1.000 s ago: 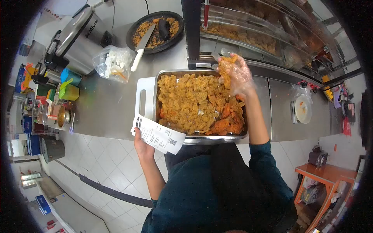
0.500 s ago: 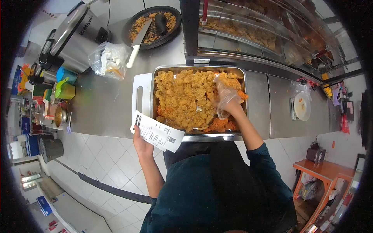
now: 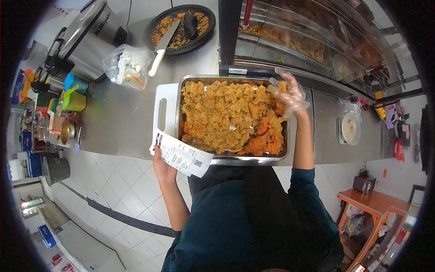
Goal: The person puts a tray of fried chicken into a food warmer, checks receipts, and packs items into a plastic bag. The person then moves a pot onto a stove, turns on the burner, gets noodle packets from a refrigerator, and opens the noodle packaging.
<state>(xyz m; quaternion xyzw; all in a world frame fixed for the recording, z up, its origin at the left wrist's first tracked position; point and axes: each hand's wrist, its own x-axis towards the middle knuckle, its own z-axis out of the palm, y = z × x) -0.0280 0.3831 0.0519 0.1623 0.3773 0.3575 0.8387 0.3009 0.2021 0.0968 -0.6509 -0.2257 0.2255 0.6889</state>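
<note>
A metal tray [image 3: 226, 161] full of golden fried chicken [image 3: 217, 113] stands on the counter, with redder pieces [image 3: 265, 140] at its right front corner. In a clear plastic glove, my right hand [image 3: 292, 96] is over the tray's right edge, its fingers curled around a piece of fried chicken [image 3: 282, 86]. My left hand [image 3: 164, 170] pinches a printed paper receipt [image 3: 183, 156] at its left end, over the tray's front left corner. Under the tray's left side shows a white cutting board [image 3: 161, 111].
Behind left are a stone mortar [image 3: 181, 47] with a white-handled knife [image 3: 157, 62], a plastic bag [image 3: 127, 68] and a silver appliance [image 3: 86, 45]. A glass display case [image 3: 290, 41] stands behind. To the right lies a white plate [image 3: 351, 128] on a scale.
My right hand has risen from inside the tray and moved right, with a piece of chicken in its fingers. My left hand still holds the receipt in nearly the same place.
</note>
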